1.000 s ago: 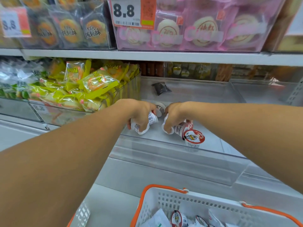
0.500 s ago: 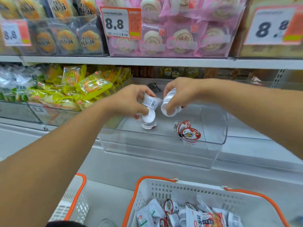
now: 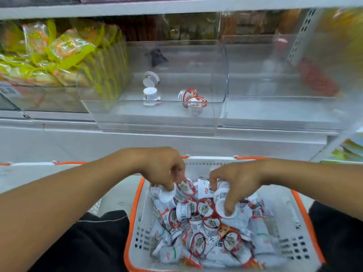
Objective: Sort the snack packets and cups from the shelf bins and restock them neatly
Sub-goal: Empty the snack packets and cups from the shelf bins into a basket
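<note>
Many red-lidded white cups (image 3: 204, 208) fill basket (image 3: 306, 250).

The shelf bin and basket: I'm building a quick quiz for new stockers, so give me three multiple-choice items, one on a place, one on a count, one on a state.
1. Where are both hands?
A. Inside the clear bin
B. Over the basket
C. On the upper shelf

2. How many cups lie in the clear bin?
A. Four
B. One
C. Nine

3. What is the right hand doing?
A. Hanging idle
B. Pressing flat on the shelf
C. Gripping a white cup

Answers:
1 B: the left hand and right hand reach into the basket.
2 A: two white cups at left and two red-lidded cups at right sit in the clear bin.
3 C: its fingers curl round a white cup.
</note>
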Tool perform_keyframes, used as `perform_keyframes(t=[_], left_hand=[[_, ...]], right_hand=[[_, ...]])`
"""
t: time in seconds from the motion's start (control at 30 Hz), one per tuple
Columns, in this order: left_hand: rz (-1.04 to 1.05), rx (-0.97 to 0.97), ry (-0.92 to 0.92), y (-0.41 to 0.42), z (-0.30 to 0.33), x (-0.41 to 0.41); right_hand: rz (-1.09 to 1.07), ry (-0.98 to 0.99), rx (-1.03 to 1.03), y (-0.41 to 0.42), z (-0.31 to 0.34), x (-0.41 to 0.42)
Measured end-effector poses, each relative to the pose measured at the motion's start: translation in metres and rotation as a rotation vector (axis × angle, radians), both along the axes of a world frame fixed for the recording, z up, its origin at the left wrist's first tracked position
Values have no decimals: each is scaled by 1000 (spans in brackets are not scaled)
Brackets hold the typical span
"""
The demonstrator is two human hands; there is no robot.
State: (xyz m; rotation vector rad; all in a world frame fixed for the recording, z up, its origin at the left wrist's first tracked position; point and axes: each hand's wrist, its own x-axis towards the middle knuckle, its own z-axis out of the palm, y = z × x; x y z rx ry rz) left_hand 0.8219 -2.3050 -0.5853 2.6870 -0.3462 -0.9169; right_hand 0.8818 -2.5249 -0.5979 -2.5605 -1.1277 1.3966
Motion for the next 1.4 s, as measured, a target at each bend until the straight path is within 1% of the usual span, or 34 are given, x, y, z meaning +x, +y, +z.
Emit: perform_keyframes(t=[0.07,0.13,0.2,0.23,0.27,0.33,0.37,0.4,0.43,0.47,0.5,0.53,0.57,0.6,0.63,0.67,0.7,0.73,0.77,0.8,0.87,0.93,1.0,1.07,1.1,1.17,1.27,1.33,1.4], left_hand=[[6,26,24,-6,-12,3],[-4,12,-28,-8,-4,10],[51,-146,-59,-5,24,19],[110,-255,-83,0,44,22],[186,-348,-153,9,65,27],[364,-455,-391,36,100,41],[459,-442,-515,53,112,52],[537,-353,-612,70,118,65],[564,-160,-659,85,120,78],[554,62,-629,95,117,91],[532,219,-553,100,112,103],[524,279,-464,102,105,115],[537,254,-387,102,98,125],[552,214,-325,100,92,134],[541,196,-282,97,84,141],[496,235,-238,93,76,146],[429,301,-201,89,68,151],[363,373,-169,86,62,154],[317,417,-156,83,58,154],[308,419,-157,85,57,153],[369,365,-163,99,58,150],[411,318,-158,119,58,146],[444,312,-150,138,57,139],[463,332,-134,152,57,131],[459,345,-128,158,57,127],[447,366,-129,166,58,120],[424,370,-136,171,56,116],[404,372,-127,170,55,115],[392,362,-129,170,54,114]], right_hand=[[28,-35,-32,1,-18,3],[76,-136,18,5,-14,6],[139,-240,124,10,12,5],[144,-278,228,12,31,4],[121,-306,367,16,53,4],[-4,-301,684,25,99,10],[-50,-326,795,35,120,21],[-59,-397,831,48,136,36],[-49,-480,775,63,146,53],[-36,-542,643,81,151,72],[-54,-552,447,99,150,89],[-76,-522,235,117,144,105],[-96,-480,43,133,133,116],[-110,-442,-99,146,120,124],[-123,-404,-185,156,105,128],[-138,-370,-212,163,92,129],[-141,-362,-201,170,80,130],[-127,-394,-171,176,71,132],[-108,-446,-147,182,65,135],[-108,-473,-121,187,63,140],[-164,-447,-31,200,71,154],[-224,-454,145,216,89,169],[-244,-539,315,235,104,178],[-272,-510,413,258,106,187],[-281,-462,411,268,105,189],[-250,-435,310,286,99,188],[-148,-489,174,305,90,183],[-101,-535,170,315,85,176],[-55,-646,208,318,82,171]])
